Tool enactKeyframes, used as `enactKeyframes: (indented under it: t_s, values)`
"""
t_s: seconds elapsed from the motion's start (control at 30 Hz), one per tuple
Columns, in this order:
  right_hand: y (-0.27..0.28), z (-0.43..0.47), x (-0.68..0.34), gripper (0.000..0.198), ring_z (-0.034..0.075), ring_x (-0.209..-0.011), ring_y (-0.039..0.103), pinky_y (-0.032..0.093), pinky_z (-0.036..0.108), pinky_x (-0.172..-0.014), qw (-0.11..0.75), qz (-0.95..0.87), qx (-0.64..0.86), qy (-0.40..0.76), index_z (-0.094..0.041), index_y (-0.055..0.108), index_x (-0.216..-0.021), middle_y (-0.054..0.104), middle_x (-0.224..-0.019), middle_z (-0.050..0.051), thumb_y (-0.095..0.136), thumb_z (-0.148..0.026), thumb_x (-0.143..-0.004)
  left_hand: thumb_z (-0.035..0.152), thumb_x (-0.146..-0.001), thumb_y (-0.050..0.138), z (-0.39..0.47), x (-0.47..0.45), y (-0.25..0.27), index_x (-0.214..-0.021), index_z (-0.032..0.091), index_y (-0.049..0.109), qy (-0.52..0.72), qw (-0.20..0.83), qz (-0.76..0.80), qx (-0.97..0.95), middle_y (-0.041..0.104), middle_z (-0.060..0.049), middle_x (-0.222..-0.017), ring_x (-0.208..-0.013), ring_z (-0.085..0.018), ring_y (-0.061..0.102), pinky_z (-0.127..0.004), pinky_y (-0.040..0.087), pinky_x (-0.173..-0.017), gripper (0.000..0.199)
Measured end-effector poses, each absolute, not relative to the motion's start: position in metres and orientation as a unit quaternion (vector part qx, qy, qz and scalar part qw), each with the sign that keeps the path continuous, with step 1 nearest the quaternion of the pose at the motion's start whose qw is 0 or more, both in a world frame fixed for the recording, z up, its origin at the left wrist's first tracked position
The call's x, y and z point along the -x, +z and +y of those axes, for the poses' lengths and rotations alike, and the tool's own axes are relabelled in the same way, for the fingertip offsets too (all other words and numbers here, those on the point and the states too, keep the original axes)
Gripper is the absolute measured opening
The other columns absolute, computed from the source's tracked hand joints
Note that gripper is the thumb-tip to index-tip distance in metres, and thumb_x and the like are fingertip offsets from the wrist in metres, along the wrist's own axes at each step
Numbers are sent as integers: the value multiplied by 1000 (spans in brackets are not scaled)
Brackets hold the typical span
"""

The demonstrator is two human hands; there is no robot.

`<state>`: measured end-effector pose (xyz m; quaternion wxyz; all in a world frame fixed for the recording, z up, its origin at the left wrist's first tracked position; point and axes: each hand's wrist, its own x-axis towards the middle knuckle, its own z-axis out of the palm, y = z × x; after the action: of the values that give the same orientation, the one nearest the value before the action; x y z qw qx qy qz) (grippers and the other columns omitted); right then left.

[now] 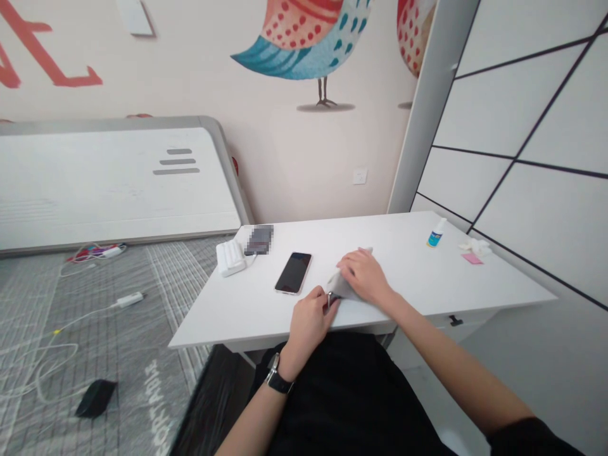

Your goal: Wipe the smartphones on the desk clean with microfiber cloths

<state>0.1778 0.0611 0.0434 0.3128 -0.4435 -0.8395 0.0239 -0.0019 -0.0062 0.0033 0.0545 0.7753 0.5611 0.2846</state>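
Near the front edge of the white table point(380, 240), my two hands are close together over a thin light-grey cloth or sheet point(349, 290). My right hand point(365, 273) presses on it from above, fingers bent together over its far part. My left hand point(311, 320), with a watch on the wrist, is closed at the near left edge of the grey piece. A small dark and shiny bit shows by its fingertips, too little to name. A black-screened phone point(293, 273) lies flat to the left of my hands.
At the table's left end are a white multi-part block point(230, 257) and a blurred-out dark device point(259, 240). On the right stand a small blue-and-white bottle point(436, 233), crumpled white tissue point(475, 246) and a pink slip point(472, 259). Cables and a black pouch point(95, 398) lie on the grey surface at left.
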Motion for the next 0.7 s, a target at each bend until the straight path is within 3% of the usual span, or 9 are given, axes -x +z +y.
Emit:
enactKeyframes:
  t_s: [0.07, 0.17, 0.27, 0.33, 0.43, 0.57, 0.7]
  values:
    - [46, 72, -184, 42, 24, -98, 64, 38, 47, -110, 333, -808, 487, 13, -19, 70, -84, 74, -96, 11, 33, -23, -104, 34, -100, 57, -6, 1, 3, -65, 19, 56, 290, 50, 562, -773, 57, -1, -78, -63, -13, 55, -28, 37, -61, 37]
    - [46, 65, -174, 38, 24, -103, 62, 33, 47, -113, 352, -808, 473, 6, -21, 67, -84, 74, -97, 8, 35, -23, -103, 28, -97, 57, -8, -1, 2, -65, 19, 54, 316, 46, 550, -772, 56, 0, -78, -62, -12, 54, -27, 38, -60, 32]
    - [44, 37, -154, 37, 21, -98, 62, 40, 41, -104, 385, -826, 411, 36, -24, 66, -87, 74, -96, 4, 33, -28, -105, 15, -89, 56, -14, -1, 2, -78, 20, 61, 386, 50, 526, -756, 62, -2, -87, -70, -14, 58, -26, 42, -64, 12]
    - [45, 22, -147, 42, 22, -89, 62, 43, 40, -92, 428, -813, 389, 66, -24, 65, -86, 72, -90, 4, 31, -37, -106, 11, -85, 53, -19, -2, 5, -90, 20, 64, 452, 62, 506, -732, 65, -4, -94, -78, -16, 62, -26, 47, -70, 15]
    - [49, 15, -146, 54, 22, -78, 60, 44, 38, -78, 513, -753, 382, 152, -24, 64, -80, 69, -80, 5, 23, -50, -106, 15, -89, 52, -22, -5, 17, -100, 21, 66, 524, 67, 476, -703, 68, -7, -104, -93, -19, 66, -29, 53, -82, 18]
    - [55, 23, -148, 63, 19, -62, 54, 42, 33, -60, 586, -636, 351, 359, -24, 60, -76, 60, -68, 2, 19, -63, -104, 28, -99, 53, -18, -14, 35, -100, 21, 67, 557, 46, 447, -698, 71, -10, -108, -101, -21, 68, -32, 55, -90, 15]
    - [59, 32, -147, 62, 19, -63, 56, 46, 32, -62, 609, -599, 348, 387, -25, 59, -80, 59, -70, 1, 20, -70, -101, 31, -104, 50, -9, -23, 42, -112, 21, 66, 535, 58, 437, -721, 74, -9, -107, -97, -20, 71, -29, 54, -84, 21]
